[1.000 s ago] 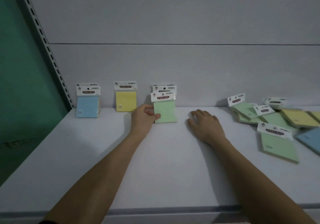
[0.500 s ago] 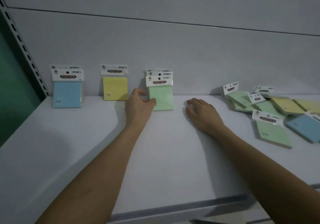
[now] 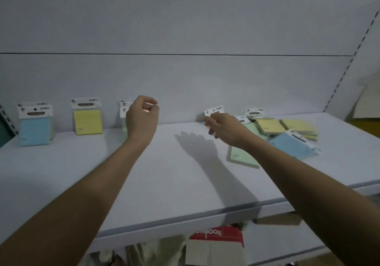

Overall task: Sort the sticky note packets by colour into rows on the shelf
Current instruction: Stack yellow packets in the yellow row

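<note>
Against the shelf's back wall stand sorted sticky note packets: blue ones [image 3: 35, 130] at the left, a yellow one [image 3: 88, 122] beside them, and green ones [image 3: 124, 129] mostly hidden behind my left hand [image 3: 143, 117]. That hand hovers above the shelf, fingers loosely curled, holding nothing. My right hand [image 3: 224, 128] reaches over the unsorted pile, its fingertips at the white header of a green packet [image 3: 213, 110] that leans on the pile. Nearby lie yellow packets [image 3: 267, 126], a blue packet [image 3: 292, 146], and a flat green packet [image 3: 240, 157] under my wrist.
The white shelf [image 3: 174, 173] has bare surface between the sorted row and the pile. Slotted uprights stand at the far left [image 3: 6, 119] and the right [image 3: 349, 64]. Below the front edge sits a red and white box [image 3: 216, 243].
My left hand let go of the green packet and lifted off the shelf. My right hand rose from the shelf and moved right to the pile. The view shifted right.
</note>
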A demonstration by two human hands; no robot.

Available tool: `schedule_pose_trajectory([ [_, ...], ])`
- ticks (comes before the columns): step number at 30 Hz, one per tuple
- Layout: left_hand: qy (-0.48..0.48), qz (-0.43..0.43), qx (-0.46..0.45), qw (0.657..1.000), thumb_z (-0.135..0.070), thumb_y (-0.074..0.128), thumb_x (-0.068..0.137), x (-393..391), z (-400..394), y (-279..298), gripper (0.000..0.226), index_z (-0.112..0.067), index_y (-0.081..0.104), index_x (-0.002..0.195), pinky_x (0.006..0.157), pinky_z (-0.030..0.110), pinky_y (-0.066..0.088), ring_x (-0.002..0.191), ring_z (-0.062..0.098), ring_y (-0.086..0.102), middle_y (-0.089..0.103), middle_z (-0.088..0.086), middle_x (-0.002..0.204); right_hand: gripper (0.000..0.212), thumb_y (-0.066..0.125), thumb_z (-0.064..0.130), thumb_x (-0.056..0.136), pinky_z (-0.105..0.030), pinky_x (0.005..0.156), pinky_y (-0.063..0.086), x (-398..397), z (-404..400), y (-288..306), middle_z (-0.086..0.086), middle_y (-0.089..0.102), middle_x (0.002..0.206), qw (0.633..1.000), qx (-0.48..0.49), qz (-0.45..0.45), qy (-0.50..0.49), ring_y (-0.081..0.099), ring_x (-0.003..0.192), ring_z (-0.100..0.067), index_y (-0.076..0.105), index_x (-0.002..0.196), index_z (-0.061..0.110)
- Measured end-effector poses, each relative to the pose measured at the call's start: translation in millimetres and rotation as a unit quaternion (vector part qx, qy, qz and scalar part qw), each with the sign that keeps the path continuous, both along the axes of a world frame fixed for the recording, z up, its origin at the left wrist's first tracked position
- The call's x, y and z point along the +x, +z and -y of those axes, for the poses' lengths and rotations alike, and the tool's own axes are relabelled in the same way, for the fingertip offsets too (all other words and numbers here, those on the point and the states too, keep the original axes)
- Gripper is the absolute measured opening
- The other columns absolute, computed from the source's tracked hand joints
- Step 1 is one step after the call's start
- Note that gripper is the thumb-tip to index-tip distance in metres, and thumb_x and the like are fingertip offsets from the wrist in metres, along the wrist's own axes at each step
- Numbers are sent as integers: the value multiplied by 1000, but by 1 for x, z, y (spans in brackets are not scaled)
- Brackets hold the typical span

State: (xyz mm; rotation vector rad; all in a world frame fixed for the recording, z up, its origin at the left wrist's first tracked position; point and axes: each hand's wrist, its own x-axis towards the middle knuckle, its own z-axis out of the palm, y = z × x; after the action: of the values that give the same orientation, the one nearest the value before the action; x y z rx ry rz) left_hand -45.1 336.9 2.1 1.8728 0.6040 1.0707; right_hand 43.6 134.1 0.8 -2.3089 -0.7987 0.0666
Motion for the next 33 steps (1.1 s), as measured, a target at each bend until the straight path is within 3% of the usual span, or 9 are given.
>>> schedule_pose_trajectory([
  [4,-104,-117,40,987,-15,60,81,39,95,4,12,-23,65,88,68,27,43,74,20,57,61,-6,74,24,48,38,94,-33,78,51,37,84,4,-6,72,92,999,-38,10,-20,66,80,-25,63,86,21],
  [10,-167,-181,-1,969,-12,65,78,97,198,-9,12,-18,67,88,76,32,51,85,27,66,69,5,88,21,51,25,90,-33,74,48,114,202,-6,-11,70,93,985,-51,38,-159,63,87,-32,67,93,13],
  [13,-163,-220,-26,961,-15,67,77,136,229,-18,9,-17,65,85,66,31,52,73,29,64,66,9,85,23,51,22,90,-34,69,45,159,239,-12,-15,67,96,971,-75,46,-223,61,89,-36,64,96,3],
  [17,-136,-300,-18,944,-17,66,78,176,260,-26,12,-12,59,70,48,21,39,54,23,55,55,6,63,32,55,33,91,-28,60,34,187,258,-21,-11,58,85,965,-110,-11,-240,52,78,-30,51,76,6],
  [22,-103,-373,18,922,-35,73,80,205,282,-22,36,-9,48,76,52,25,39,56,19,54,55,3,65,51,64,49,84,-29,69,36,209,250,-38,-12,59,104,971,-86,-75,-209,57,100,-31,51,104,4],
  [25,-113,-372,-55,920,-30,83,71,217,277,-21,42,-7,49,81,62,29,49,56,23,54,55,7,68,45,68,46,83,-30,63,41,225,255,-40,-10,59,87,970,-86,-107,-201,59,90,-32,49,83,6],
  [27,-100,-383,-58,916,-28,86,68,220,271,-13,44,-8,48,75,54,25,45,49,21,49,53,8,63,46,74,41,80,-37,72,54,234,262,-38,-9,57,72,966,-64,-150,-200,64,85,-34,44,71,7],
  [30,-93,-361,-46,927,-17,85,70,222,261,-1,37,-8,48,70,40,23,33,45,16,43,48,7,60,43,78,31,79,-49,80,58,241,272,-34,-17,61,75,954,-19,-220,-203,68,76,-37,49,80,-1],
  [33,-122,-300,-97,941,-4,78,76,214,254,7,25,-5,58,91,46,23,43,50,17,48,56,11,77,41,75,15,83,-40,57,61,239,277,-20,-22,62,89,941,51,-270,-199,63,62,-32,53,107,-10],
])
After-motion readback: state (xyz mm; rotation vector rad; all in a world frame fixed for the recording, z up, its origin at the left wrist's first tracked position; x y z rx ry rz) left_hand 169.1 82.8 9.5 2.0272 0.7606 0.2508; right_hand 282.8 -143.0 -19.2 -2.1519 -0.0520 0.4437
